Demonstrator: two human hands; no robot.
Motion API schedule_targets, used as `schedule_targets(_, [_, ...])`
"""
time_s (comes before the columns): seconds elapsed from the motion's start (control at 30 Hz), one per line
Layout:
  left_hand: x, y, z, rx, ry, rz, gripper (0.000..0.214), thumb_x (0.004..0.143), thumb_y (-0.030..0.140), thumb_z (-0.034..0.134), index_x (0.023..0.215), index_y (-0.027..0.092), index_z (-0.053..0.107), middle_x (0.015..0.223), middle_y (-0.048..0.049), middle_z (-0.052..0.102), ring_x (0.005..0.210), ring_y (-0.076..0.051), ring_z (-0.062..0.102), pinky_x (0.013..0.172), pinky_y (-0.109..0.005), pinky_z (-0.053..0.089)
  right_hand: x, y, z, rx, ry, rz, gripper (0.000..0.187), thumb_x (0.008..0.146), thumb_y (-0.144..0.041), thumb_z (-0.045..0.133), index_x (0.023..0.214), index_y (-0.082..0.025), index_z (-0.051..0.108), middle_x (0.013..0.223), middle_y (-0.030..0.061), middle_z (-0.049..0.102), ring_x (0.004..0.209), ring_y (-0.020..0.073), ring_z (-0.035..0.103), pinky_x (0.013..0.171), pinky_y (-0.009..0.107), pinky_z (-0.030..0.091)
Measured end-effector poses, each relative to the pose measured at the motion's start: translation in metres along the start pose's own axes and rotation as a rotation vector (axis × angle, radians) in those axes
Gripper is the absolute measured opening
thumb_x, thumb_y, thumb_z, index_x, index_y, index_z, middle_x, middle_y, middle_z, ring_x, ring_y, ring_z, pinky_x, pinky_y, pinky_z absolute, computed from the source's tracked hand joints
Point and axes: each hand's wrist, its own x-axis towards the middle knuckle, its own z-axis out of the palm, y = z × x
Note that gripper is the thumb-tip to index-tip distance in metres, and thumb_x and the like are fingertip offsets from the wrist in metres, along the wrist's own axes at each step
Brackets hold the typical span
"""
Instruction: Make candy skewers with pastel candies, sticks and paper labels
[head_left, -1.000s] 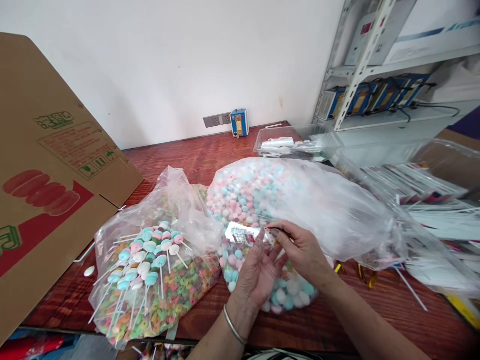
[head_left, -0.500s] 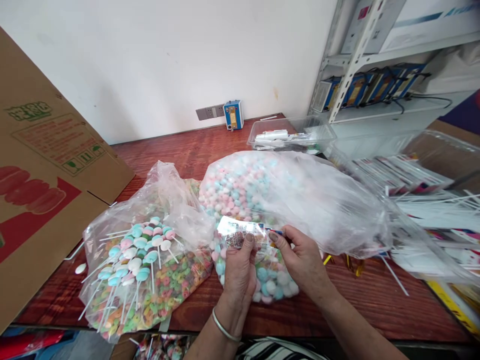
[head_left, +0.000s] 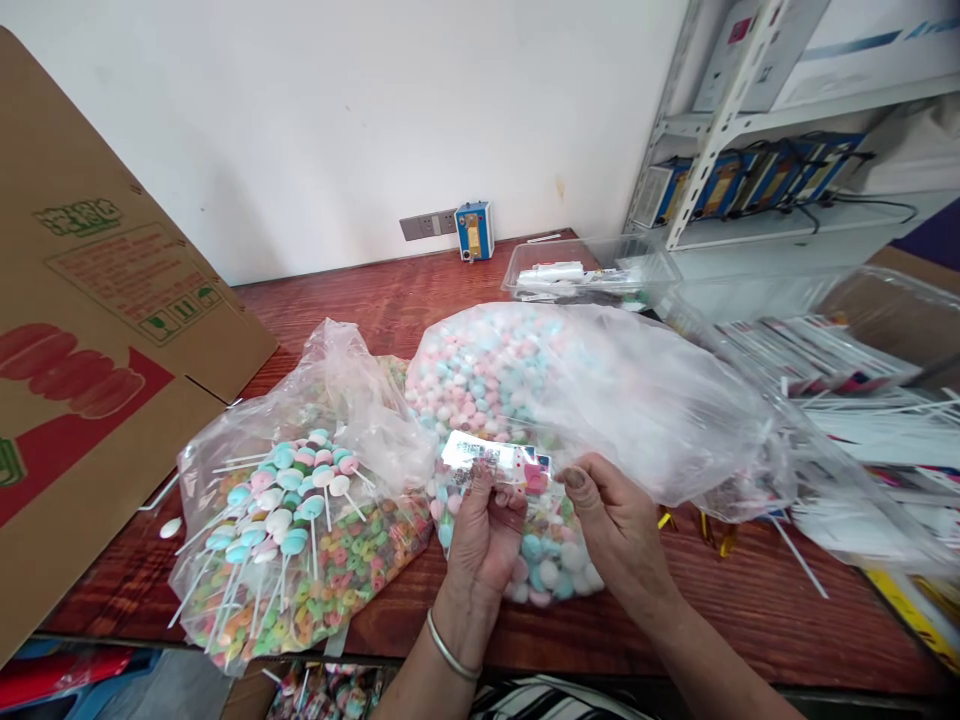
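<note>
My left hand [head_left: 491, 535] is closed on a small printed plastic wrapper [head_left: 534, 472], shiny and pale with pink and dark marks, pinched under the thumb. Beside the wrapper's right end is my right hand [head_left: 619, 530], thumb and finger pressed together; whether anything is between them is hidden. Under both hands lies a big clear bag of pastel pink, blue and white candy balls [head_left: 551, 570]. To the left, candies on white sticks [head_left: 285, 500] are heaped on a clear bag of colourful ring-shaped pieces [head_left: 375, 560].
A cardboard box [head_left: 112, 300] stands at the left. At the back are a clear tray [head_left: 517, 280] and a small blue device [head_left: 474, 232]. Clear bins with white sticks [head_left: 885, 425] line the right, below a metal shelf [head_left: 720, 130]. One loose white candy [head_left: 171, 528] lies near the box.
My right hand has drawn back slightly to the right from the wrapper, uncovering its pink printed end. My left hand still holds it. The whole view has shifted a little.
</note>
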Motion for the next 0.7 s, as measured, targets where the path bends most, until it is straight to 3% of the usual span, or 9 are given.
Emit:
schedule_targets(0.1, [0.000, 0.003, -0.001, -0.041, -0.030, 0.021, 0.014, 0.077, 0.018, 0.075, 0.077, 0.016, 0.061, 0.061, 0.0062, 0.056, 0.048, -0.002, 0.047, 0.051, -0.015, 0.045, -0.004, -0.006, 0.001, 0.048, 0.028, -0.071, 0.016, 0.095, -0.034, 0.051, 0.092, -0.022, 0.061, 0.089, 0.0034, 0.061, 0.084, 0.0193, 0.057, 0.076, 0.030, 0.044])
schedule_targets(0.23, [-0.002, 0.002, -0.002, -0.018, -0.055, 0.080, 0.023, 0.068, 0.021, 0.082, 0.078, 0.015, 0.062, 0.064, 0.0057, 0.057, 0.050, -0.003, 0.047, 0.051, -0.016, 0.045, -0.009, -0.009, 0.006, 0.070, -0.015, -0.112, 0.014, 0.093, -0.030, 0.053, 0.092, -0.023, 0.065, 0.104, 0.0066, 0.059, 0.103, 0.0221, 0.055, 0.091, 0.035, 0.043])
schedule_targets(0.4, [-0.006, -0.002, -0.002, 0.286, -0.098, 0.298, 0.026, 0.066, 0.025, 0.083, 0.077, 0.016, 0.062, 0.066, 0.0049, 0.058, 0.055, -0.005, 0.051, 0.055, -0.018, 0.045, -0.011, 0.000, 0.017, 0.303, -0.114, 0.127, 0.022, 0.093, -0.037, 0.054, 0.095, -0.023, 0.071, 0.120, 0.0072, 0.060, 0.111, 0.0231, 0.056, 0.095, 0.037, 0.044])
schedule_targets(0.5, [-0.008, -0.002, -0.002, 0.444, -0.123, 0.329, 0.026, 0.066, 0.024, 0.083, 0.081, 0.016, 0.064, 0.069, 0.0038, 0.059, 0.057, -0.005, 0.051, 0.054, -0.017, 0.042, -0.013, 0.006, 0.022, 0.446, -0.137, 0.257, 0.027, 0.094, -0.039, 0.052, 0.097, -0.023, 0.074, 0.129, 0.0056, 0.059, 0.112, 0.0225, 0.057, 0.096, 0.035, 0.045])
schedule_targets(0.6, [-0.009, -0.001, -0.001, 0.452, -0.055, 0.287, 0.029, 0.062, 0.025, 0.085, 0.078, 0.015, 0.063, 0.067, 0.0051, 0.057, 0.054, -0.004, 0.046, 0.050, -0.016, 0.038, -0.016, 0.008, 0.024, 0.457, -0.105, 0.262, 0.026, 0.093, -0.039, 0.055, 0.097, -0.023, 0.075, 0.128, 0.0050, 0.061, 0.114, 0.0230, 0.058, 0.098, 0.036, 0.044])
schedule_targets(0.7, [-0.008, -0.001, -0.001, 0.448, -0.004, 0.244, 0.032, 0.061, 0.030, 0.086, 0.073, 0.015, 0.060, 0.056, 0.0085, 0.048, 0.046, -0.003, 0.038, 0.046, -0.016, 0.034, -0.017, 0.009, 0.023, 0.336, -0.058, 0.219, 0.026, 0.092, -0.038, 0.055, 0.083, -0.022, 0.074, 0.119, 0.0061, 0.066, 0.110, 0.0233, 0.059, 0.096, 0.036, 0.043])
